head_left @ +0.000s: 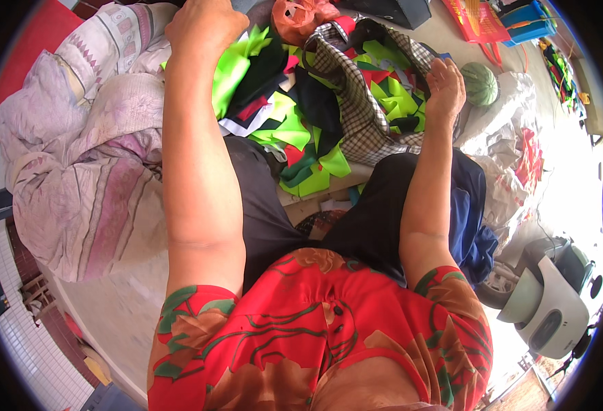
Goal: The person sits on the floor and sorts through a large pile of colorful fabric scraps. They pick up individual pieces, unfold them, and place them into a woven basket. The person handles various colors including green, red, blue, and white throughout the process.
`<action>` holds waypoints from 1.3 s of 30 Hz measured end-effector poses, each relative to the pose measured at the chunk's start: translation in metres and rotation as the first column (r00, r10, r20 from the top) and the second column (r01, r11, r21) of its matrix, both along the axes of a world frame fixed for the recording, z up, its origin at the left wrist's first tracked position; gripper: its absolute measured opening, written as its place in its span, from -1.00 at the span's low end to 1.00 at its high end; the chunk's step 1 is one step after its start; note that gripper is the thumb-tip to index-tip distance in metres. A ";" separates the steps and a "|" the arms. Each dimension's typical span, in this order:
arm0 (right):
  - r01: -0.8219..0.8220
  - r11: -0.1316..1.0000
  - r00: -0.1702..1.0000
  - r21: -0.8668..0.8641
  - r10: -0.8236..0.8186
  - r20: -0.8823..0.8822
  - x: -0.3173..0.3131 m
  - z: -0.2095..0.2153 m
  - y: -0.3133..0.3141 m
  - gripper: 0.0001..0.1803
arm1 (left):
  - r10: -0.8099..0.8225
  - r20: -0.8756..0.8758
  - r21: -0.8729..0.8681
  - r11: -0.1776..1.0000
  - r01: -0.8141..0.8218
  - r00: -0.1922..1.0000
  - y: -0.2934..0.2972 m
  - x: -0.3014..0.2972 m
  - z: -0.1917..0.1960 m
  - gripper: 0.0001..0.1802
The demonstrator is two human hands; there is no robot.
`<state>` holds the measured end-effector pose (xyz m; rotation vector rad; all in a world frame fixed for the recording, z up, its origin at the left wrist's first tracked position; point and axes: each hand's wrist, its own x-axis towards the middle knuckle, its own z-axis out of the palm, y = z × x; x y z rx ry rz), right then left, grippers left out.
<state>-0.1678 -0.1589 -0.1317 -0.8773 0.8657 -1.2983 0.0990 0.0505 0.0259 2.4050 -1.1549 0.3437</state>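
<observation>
At the upper edge my left hand [206, 26] reaches past the cloth scraps, its back toward me. The frame's edge and the hand itself hide its fingers, so I cannot see what it holds. My right hand [445, 90] is raised beside the rim of a brown-and-white checked cloth bag [346, 79], fingers loosely bent and slightly apart, with nothing visible in them. Bright green, black, red and white scraps fill the bag. More green fabric scraps [291, 130] lie piled in front of me, left of the bag.
A patterned, pale quilt [89, 151] lies bunched at left. Beyond the bag sits a crumpled orange plastic bag [298, 19]. At right are a striped green melon [479, 83], a white plastic bag [510, 130] and a grey-white machine [555, 308]. A red bag [476, 20] lies far right.
</observation>
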 end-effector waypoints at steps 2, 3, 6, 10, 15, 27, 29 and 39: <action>0.030 0.997 0.997 0.077 -0.025 -0.072 -0.003 -0.013 -0.008 -0.69 | 0.007 -0.048 0.107 0.994 -0.002 0.999 -0.007 -0.004 0.001 -0.52; 0.046 0.992 0.994 0.115 -0.034 -0.107 -0.005 -0.016 -0.008 -0.69 | 0.014 -0.069 0.160 0.987 -0.003 0.997 -0.009 -0.005 0.000 -0.48; -0.019 0.984 0.975 0.176 0.057 -0.213 0.000 -0.028 -0.010 -0.69 | -0.002 -0.297 0.143 0.989 0.046 0.955 -0.015 -0.009 -0.003 -0.45; -0.175 0.970 0.870 0.171 0.233 -0.434 0.011 -0.049 -0.017 -0.61 | -0.117 -0.205 0.166 0.974 0.152 0.972 -0.021 -0.019 -0.004 -0.48; -0.463 0.886 0.369 0.026 0.219 -0.903 0.014 -0.102 -0.033 -0.50 | -0.181 -0.189 0.241 0.944 0.224 0.965 -0.026 -0.038 0.001 -0.54; -0.543 0.777 -0.211 0.319 0.242 -0.947 -0.019 -0.205 -0.059 0.43 | -0.339 -0.160 0.149 0.920 0.362 0.927 -0.034 -0.066 -0.003 -0.64; -0.523 0.731 -0.255 0.438 0.357 -0.899 -0.022 -0.216 -0.062 0.45 | -0.372 -0.165 0.118 0.912 0.393 0.914 -0.033 -0.068 -0.006 -0.64; -0.715 0.285 -0.611 0.638 0.187 -0.769 -0.021 -0.190 -0.037 -0.53 | -0.370 -0.204 0.187 0.894 0.407 0.907 -0.040 -0.073 -0.009 -0.63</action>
